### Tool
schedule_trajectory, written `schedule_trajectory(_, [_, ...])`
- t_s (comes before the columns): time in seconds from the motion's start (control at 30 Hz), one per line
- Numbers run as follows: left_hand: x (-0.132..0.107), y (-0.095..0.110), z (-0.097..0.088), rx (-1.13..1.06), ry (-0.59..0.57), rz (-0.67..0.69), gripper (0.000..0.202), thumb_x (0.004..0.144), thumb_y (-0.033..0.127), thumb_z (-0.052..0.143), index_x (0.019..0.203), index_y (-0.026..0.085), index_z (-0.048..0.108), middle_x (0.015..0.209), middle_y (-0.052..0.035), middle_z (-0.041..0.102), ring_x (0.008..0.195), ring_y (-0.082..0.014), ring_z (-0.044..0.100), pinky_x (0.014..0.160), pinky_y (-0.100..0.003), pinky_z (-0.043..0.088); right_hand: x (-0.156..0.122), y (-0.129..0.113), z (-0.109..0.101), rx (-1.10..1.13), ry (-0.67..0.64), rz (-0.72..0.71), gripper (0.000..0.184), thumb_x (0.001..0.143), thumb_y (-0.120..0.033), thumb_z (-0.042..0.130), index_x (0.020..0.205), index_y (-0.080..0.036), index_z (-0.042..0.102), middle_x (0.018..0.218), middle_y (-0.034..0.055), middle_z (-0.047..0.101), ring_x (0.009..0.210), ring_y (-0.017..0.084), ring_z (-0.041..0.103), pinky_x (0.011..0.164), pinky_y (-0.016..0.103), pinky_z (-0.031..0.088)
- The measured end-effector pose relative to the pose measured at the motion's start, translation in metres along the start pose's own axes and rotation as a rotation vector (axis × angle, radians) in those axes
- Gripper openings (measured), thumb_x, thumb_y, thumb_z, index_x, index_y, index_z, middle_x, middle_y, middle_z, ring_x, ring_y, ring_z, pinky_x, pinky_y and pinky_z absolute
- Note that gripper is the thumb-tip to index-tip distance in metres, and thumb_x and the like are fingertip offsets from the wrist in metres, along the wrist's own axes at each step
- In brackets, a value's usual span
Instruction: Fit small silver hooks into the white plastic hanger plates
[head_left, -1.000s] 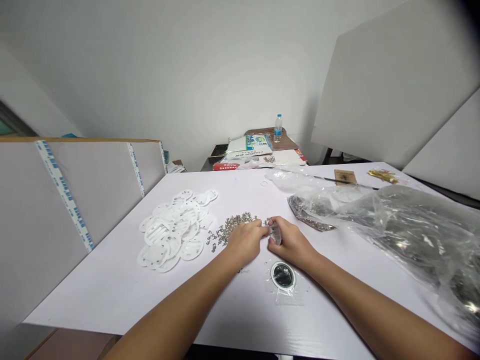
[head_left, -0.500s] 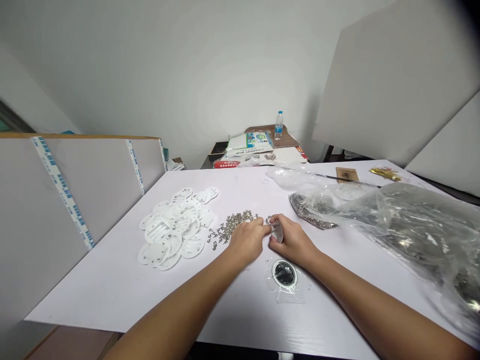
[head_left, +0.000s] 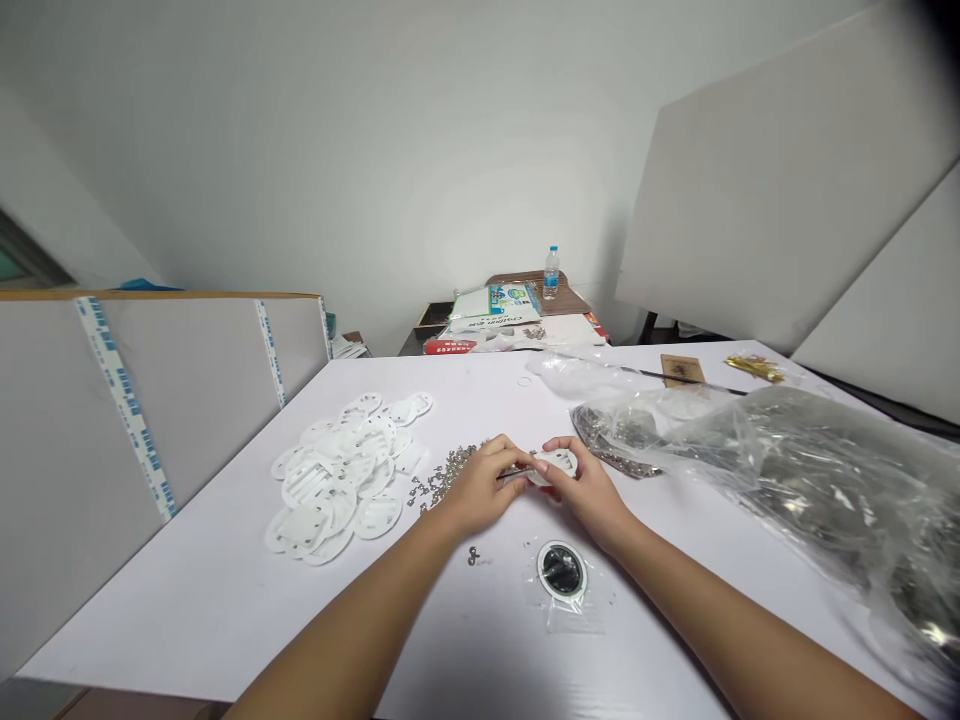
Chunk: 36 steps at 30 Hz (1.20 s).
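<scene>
My right hand (head_left: 589,495) holds a round white plastic disc (head_left: 553,465) by its edge, with the fingers curled around it. My left hand (head_left: 480,488) sits just beside the disc, its fingertips pinched on a thin metal piece (head_left: 511,474) that reaches towards the disc. Left of that hand lies a scattered heap of small metal clips (head_left: 442,475), partly hidden by the hand. One loose clip (head_left: 473,555) rests below it. Further left is a pile of white discs (head_left: 345,478). A round ring with a black centre (head_left: 561,570), in clear film, lies below my hands.
A large clear plastic bag (head_left: 817,480) holding metal parts fills the right of the white table (head_left: 225,620). Grey boards (head_left: 180,400) stand along the left edge. Beyond the table are a water bottle (head_left: 552,273) and papers (head_left: 495,305).
My right hand held a small translucent piece before and now holds a white disc. The view has tilted upward, so the table sits lower in the frame.
</scene>
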<state>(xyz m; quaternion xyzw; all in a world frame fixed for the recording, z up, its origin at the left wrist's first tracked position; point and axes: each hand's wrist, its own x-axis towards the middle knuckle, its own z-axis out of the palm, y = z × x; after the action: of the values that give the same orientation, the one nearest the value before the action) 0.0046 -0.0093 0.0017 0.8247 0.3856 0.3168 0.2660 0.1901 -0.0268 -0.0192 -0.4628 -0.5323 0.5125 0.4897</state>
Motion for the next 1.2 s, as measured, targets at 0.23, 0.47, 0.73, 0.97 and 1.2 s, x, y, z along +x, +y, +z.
schedule_trajectory(0.23, [0.002,-0.004,0.000,-0.231,0.116,-0.097,0.018,0.085,0.033,0.063,0.085,0.016,0.066,0.081,-0.0015,0.056,0.065,-0.0101,0.047,0.063,-0.024,0.039,0.000,0.004,0.002,0.191,-0.181,-0.052,0.041,0.086,-0.058,0.058,0.100,-0.020,0.054,0.070,0.0002,0.061,0.060,0.014,0.054,0.058,0.027,0.042])
schedule_trajectory(0.47, [0.003,-0.003,0.003,-0.653,-0.032,-0.179,0.036,0.081,0.047,0.067,0.090,0.013,0.059,0.081,-0.0047,0.065,0.073,-0.0144,0.060,0.068,-0.025,0.044,-0.001,0.000,0.001,0.104,-0.139,-0.108,0.038,0.087,-0.057,0.058,0.090,-0.019,0.055,0.061,-0.0011,0.059,0.049,0.014,0.050,0.050,0.026,0.038])
schedule_trajectory(0.73, [0.001,-0.013,0.002,-0.547,-0.009,-0.233,0.034,0.076,0.044,0.073,0.084,0.013,0.060,0.054,0.0058,0.045,0.049,-0.0061,0.039,0.054,-0.021,0.034,-0.002,0.000,0.003,0.155,-0.180,-0.080,0.038,0.087,-0.055,0.059,0.091,-0.017,0.058,0.060,0.0004,0.063,0.049,0.014,0.053,0.052,0.027,0.042])
schedule_trajectory(0.97, [-0.001,-0.018,0.004,-0.348,0.071,-0.258,0.033,0.073,0.045,0.073,0.081,0.015,0.063,0.051,0.0094,0.027,0.046,-0.0058,0.027,0.049,-0.021,0.027,-0.004,0.004,0.006,0.099,-0.144,-0.091,0.038,0.086,-0.056,0.060,0.088,-0.017,0.059,0.063,0.0014,0.065,0.049,0.015,0.056,0.052,0.028,0.045])
schedule_trajectory(1.2, [0.001,-0.002,0.000,-0.008,0.129,-0.044,0.015,0.079,0.031,0.065,0.082,0.016,0.065,0.072,0.0018,0.056,0.058,-0.0080,0.039,0.056,-0.022,0.032,-0.003,0.004,0.007,0.191,-0.150,-0.083,0.042,0.089,-0.056,0.055,0.095,-0.016,0.064,0.079,0.0074,0.069,0.068,0.020,0.065,0.066,0.034,0.053])
